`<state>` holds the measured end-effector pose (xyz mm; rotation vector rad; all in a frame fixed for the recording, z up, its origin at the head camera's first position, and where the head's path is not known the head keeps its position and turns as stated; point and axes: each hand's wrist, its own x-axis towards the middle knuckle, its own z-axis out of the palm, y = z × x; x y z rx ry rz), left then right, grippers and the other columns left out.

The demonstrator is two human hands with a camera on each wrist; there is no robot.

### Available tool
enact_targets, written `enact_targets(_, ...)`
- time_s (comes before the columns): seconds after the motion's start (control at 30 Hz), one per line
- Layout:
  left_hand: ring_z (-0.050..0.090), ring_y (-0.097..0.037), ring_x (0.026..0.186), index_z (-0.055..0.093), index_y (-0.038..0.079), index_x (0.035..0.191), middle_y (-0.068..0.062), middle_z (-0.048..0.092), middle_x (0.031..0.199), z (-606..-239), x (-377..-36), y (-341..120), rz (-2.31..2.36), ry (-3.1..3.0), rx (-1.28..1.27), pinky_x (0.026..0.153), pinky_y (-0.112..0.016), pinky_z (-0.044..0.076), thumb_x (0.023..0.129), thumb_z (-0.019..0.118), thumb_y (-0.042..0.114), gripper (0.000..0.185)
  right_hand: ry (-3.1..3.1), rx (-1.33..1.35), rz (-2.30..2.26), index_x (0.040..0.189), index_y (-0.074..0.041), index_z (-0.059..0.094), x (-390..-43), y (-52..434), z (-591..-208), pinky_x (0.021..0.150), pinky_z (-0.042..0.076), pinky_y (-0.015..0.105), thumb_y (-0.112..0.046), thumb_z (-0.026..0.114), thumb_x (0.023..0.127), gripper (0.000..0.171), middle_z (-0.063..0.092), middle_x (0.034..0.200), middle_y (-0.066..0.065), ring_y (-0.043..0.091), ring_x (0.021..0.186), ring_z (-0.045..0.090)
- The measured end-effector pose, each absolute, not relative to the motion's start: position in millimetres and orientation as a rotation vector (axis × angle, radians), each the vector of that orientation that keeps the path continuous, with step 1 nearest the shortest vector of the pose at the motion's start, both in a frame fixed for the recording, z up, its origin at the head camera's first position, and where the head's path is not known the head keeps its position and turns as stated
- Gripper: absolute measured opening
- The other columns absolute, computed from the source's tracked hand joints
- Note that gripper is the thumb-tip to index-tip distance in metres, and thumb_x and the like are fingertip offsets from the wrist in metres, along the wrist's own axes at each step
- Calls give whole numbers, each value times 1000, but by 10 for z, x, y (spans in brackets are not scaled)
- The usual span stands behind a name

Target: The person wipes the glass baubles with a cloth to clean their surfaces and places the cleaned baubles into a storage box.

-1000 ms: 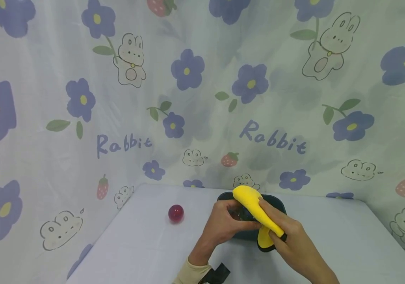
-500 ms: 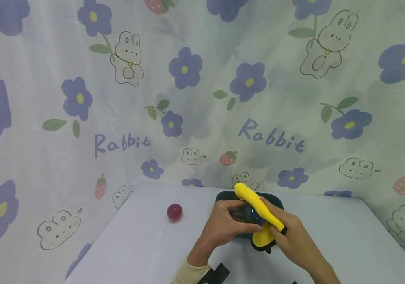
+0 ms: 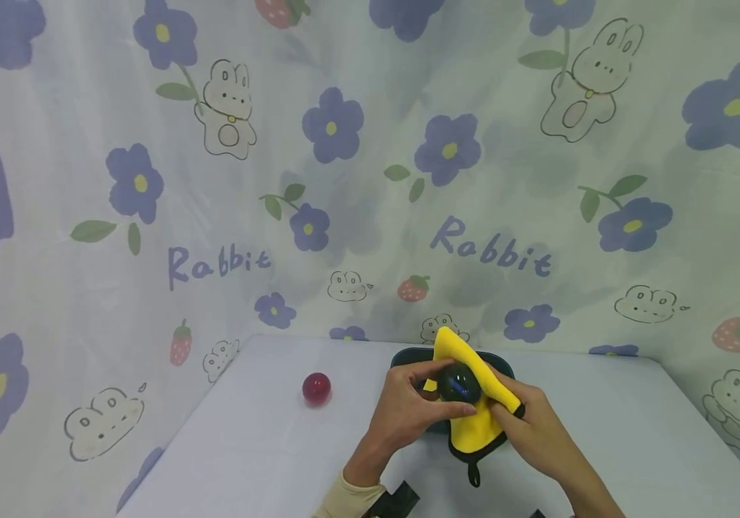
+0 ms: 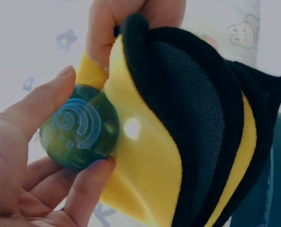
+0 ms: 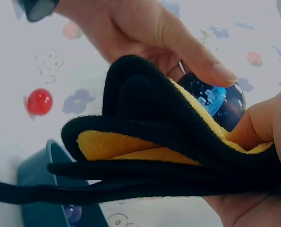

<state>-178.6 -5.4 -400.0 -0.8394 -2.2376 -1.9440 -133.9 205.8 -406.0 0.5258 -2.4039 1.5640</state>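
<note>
I judge that I am midway through wiping a ball clean. My left hand (image 3: 409,410) pinches the dark blue-green ball (image 3: 459,383) between thumb and fingertips, just above the near rim of the dark tray (image 3: 409,356). My right hand (image 3: 535,428) grips the yellow cloth (image 3: 474,428), which has a black backing, and presses a fold of it against the right side of the ball. From the left wrist the ball (image 4: 80,133) shows a pale spiral mark and sits touching the yellow face of the cloth (image 4: 145,161).

The next move, as I see it, calls for turning the ball in my left fingertips while the cloth stays pressed on, so the unwiped side comes round; the grip must stay firm, since a smooth ball could slip.

The tray lies under both hands, near the far edge of the table (image 3: 266,446). From the right wrist I see its rim (image 5: 41,175) and one small clear ball (image 5: 72,213) inside; the rest of its inside is hidden. Left of the tray, well apart, a red ball (image 3: 316,388) rests on the table. Behind the tray hangs the flower-and-rabbit curtain (image 3: 344,180).
</note>
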Motion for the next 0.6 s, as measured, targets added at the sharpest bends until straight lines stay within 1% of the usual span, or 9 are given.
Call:
enact_targets(0.07,70,-9,100,74,23,127,1,75,124,-4000,-1790,-53,-1945,-2223,-828,81,-24,63,76,94,25,55,-2422,480,1612,144,9,52,-1345,2055,-4050,58,55,27,3,57,94,51,58,87,12,12,70,56)
enact_targets(0.13,70,-8,98,75,24,127,1,76,123,-4004,-1794,-48,-1945,-2213,-814,80,-24,63,75,94,25,55,-2437,438,1651,142,9,55,-1352,2060,-4041,59,54,27,1,57,95,48,56,86,11,14,70,56)
enact_targets(0.3,70,-8,97,75,26,125,3,76,124,-4033,-1809,-26,-1946,-2202,-780,81,-23,63,76,94,27,53,-2474,345,1749,137,9,58,-1363,2091,-4022,65,55,27,-3,58,96,43,59,92,14,16,76,58)
enact_targets(0.37,71,-8,101,75,25,126,3,76,125,-4050,-1819,-24,-1953,-2203,-769,83,-24,63,76,93,29,53,-2486,316,1786,137,9,58,-1367,2102,-4020,67,55,27,-4,58,97,42,60,94,14,17,78,58)
enact_targets(0.47,72,-9,103,75,25,126,2,75,126,-4080,-1851,-26,-1936,-2216,-763,86,-23,62,76,93,31,53,-2507,303,1807,136,9,58,-1375,2126,-4007,67,53,27,-4,59,96,42,60,94,14,17,78,58)
enact_targets(0.6,70,-9,101,75,24,125,0,75,125,-4115,-1912,-32,-1913,-2226,-779,86,-22,61,76,93,33,53,-2532,321,1803,133,9,60,-1400,2169,-3968,65,51,28,-4,58,96,39,59,92,13,18,77,56)
